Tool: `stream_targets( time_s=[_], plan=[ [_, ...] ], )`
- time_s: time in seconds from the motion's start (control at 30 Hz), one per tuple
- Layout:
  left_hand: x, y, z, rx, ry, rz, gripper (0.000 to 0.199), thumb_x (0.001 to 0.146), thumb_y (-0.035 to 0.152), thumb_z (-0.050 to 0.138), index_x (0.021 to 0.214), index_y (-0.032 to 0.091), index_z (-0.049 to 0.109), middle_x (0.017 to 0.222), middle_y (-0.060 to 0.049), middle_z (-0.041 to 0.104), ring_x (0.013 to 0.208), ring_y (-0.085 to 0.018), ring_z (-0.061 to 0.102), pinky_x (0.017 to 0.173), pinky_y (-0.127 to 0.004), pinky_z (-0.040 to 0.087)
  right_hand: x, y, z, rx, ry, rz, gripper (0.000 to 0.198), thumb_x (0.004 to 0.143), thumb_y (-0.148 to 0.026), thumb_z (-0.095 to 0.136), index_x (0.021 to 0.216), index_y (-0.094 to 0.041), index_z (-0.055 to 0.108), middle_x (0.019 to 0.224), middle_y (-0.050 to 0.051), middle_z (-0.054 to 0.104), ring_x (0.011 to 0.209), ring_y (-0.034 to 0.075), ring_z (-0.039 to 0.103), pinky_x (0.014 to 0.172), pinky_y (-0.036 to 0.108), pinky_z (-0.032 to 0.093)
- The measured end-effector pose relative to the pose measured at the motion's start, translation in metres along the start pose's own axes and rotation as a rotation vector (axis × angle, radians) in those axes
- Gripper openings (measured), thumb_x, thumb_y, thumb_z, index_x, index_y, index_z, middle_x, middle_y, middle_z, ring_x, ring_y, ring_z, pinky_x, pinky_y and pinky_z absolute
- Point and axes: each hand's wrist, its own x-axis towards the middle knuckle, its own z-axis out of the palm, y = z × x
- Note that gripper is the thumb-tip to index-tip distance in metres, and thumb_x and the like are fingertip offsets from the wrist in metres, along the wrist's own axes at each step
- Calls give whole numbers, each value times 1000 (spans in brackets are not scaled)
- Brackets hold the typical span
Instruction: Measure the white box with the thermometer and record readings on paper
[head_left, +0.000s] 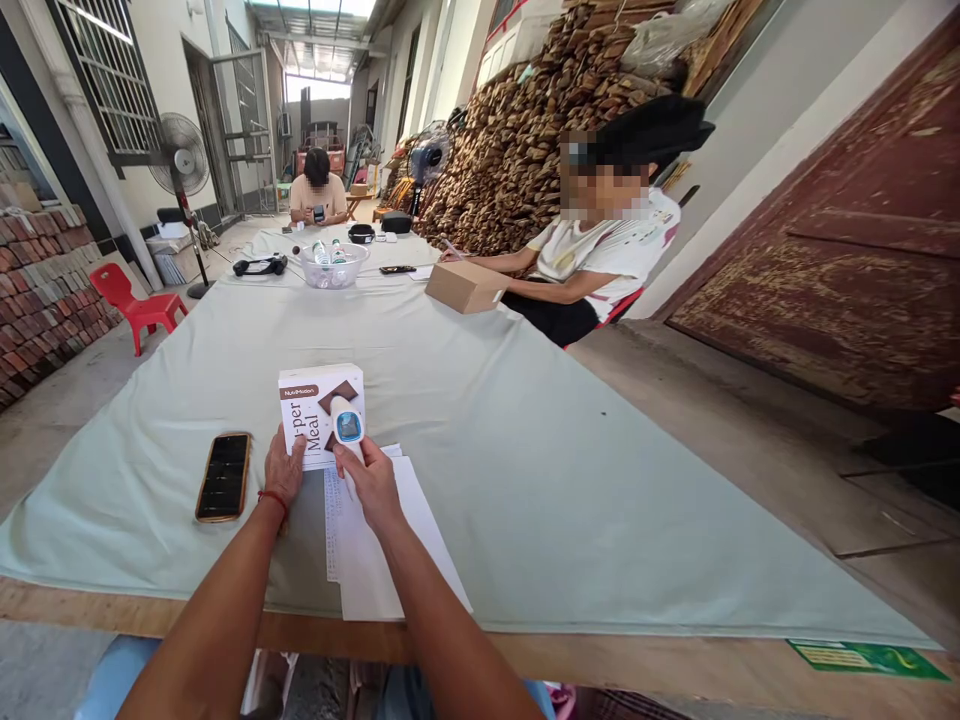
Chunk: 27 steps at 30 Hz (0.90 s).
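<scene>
My left hand (284, 466) is closed on the lower left side of a white box (309, 398) printed with brown bars and the word "Meal". In my right hand (375, 486) is a white handheld infrared thermometer (347, 424), its blue-edged display facing me. The thermometer overlaps the front of the box; I cannot tell whether they touch. Beneath my right hand lie white sheets of paper (397, 560), one of them with printed rows. A phone (224, 478) in an orange-edged case rests left of my left hand.
A pale green cloth (585, 520) covers the long table. Farther along stand a clear bowl (334, 270) with bottles and a brown cardboard box (466, 287). A person (615, 240) sits at the right side, another (318, 190) at the far end. A red chair (137, 305) stands left.
</scene>
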Motion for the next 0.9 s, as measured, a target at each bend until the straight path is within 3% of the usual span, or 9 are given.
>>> stream_targets(
  time_s=[0.27, 0.43, 0.9],
  plan=[
    [1, -5, 1, -98, -9, -19, 42, 88, 51, 48, 113, 19, 62, 106, -11, 67, 104, -27, 61, 95, -42, 46, 9, 1, 6, -118, -27, 11, 34, 71, -55, 62, 71, -22, 54, 54, -5, 51, 52, 14, 46, 54, 27, 38],
    [1, -9, 1, -90, -9, -15, 45, 88, 52, 47, 116, 19, 61, 108, -11, 66, 104, -27, 60, 95, -43, 46, 11, -4, 7, -93, -53, 116, 29, 70, -49, 62, 67, -22, 52, 53, -5, 52, 48, 12, 44, 51, 27, 36],
    [1, -8, 1, -73, -17, -5, 46, 88, 53, 47, 116, 19, 61, 109, -12, 67, 105, -28, 61, 95, -44, 46, 11, -3, 14, -81, 51, 139, 27, 68, -45, 63, 61, -23, 49, 45, -7, 46, 44, 11, 40, 47, 26, 33]
  ],
)
